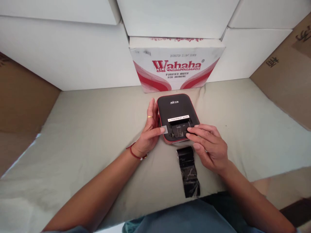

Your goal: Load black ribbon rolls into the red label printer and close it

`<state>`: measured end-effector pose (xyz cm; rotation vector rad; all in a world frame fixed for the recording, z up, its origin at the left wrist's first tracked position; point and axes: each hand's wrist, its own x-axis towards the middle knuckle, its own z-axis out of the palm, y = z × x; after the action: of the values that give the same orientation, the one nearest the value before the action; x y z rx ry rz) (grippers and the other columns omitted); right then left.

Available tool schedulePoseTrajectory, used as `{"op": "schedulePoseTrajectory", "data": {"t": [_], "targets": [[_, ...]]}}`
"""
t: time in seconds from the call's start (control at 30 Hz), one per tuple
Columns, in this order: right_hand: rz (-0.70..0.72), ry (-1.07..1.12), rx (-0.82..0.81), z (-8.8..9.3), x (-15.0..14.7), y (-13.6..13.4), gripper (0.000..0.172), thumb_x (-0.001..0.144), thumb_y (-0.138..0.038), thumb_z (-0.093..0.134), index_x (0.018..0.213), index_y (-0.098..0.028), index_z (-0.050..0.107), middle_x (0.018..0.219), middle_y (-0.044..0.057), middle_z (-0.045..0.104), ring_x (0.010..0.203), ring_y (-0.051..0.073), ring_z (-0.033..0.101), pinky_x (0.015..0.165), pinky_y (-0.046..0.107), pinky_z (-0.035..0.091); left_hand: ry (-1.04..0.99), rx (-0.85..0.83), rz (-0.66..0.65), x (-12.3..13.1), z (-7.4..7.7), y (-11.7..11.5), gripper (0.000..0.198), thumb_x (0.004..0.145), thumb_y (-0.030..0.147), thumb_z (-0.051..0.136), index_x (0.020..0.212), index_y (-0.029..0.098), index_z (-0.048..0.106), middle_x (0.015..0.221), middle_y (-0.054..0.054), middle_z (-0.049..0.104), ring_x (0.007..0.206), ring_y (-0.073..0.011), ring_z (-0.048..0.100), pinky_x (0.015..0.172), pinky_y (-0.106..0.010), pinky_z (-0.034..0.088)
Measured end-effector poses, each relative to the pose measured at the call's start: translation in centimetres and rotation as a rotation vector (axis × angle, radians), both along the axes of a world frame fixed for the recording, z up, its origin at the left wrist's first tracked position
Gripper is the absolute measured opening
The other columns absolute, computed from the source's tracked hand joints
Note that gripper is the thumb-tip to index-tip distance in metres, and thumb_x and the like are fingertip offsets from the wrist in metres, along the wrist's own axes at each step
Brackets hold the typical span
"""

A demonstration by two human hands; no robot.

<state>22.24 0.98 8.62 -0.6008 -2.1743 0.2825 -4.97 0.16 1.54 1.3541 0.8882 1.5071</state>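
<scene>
A black printer [178, 108] with a red rim and rounded corners lies on the cloth in front of me. A white warning strip [178, 118] runs above its recess, where shiny black ribbon film [179, 130] shows. My left hand [152, 126] grips the printer's left side, its thumb on a small grey tab [165, 129]. Stretched fingers of my right hand [210, 145] rest their tips on the film and the printer's lower right edge, with nothing grasped. Nearer to me lies a partly unrolled roll of black ribbon [187, 170], its loose end crumpled and pointing towards me.
A Wahaha water carton [177, 69] stands just behind the printer. White boxes [92, 55] form a wall at the back. Brown cardboard boxes stand at the left [24, 103] and right [282, 71]. The pale green cloth [97, 119] covers the work surface.
</scene>
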Motion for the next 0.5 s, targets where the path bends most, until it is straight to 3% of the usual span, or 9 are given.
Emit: {"op": "schedulePoseTrajectory", "data": {"t": [0.17,0.3,0.5], "targets": [[-0.009,-0.029,-0.018,-0.4,0.2,-0.1,0.053,0.107,-0.022,0.065,0.156,-0.041,0.076,0.137,0.003,0.089,0.124,0.034,0.083,0.105,0.061,0.071,0.069,-0.030,0.053,0.2,-0.3,-0.2,0.109,0.099,0.064,0.074,0.185,0.050,0.010,0.200,-0.002,0.019,0.183,-0.0299,0.030,0.145,-0.053,0.041],[0.003,-0.045,-0.016,-0.3,0.4,-0.1,0.058,0.107,-0.020,0.066,0.161,-0.040,0.071,0.138,0.004,0.088,0.124,0.034,0.083,0.105,0.061,0.071,0.129,-0.016,0.106,0.1,-0.4,-0.3,0.103,0.102,0.063,0.072,0.186,0.047,0.015,0.198,-0.006,0.026,0.180,-0.0308,0.038,0.139,-0.051,0.050],[0.032,-0.084,-0.027,1.8,-0.1,0.5,0.041,0.105,-0.017,0.071,0.141,-0.035,0.083,0.127,0.005,0.091,0.112,0.031,0.086,0.104,0.056,0.072,0.119,0.006,0.068,0.5,-0.1,0.0,0.099,0.103,0.069,0.069,0.184,0.045,0.018,0.197,-0.006,0.027,0.180,-0.0309,0.039,0.139,-0.049,0.051]]}}
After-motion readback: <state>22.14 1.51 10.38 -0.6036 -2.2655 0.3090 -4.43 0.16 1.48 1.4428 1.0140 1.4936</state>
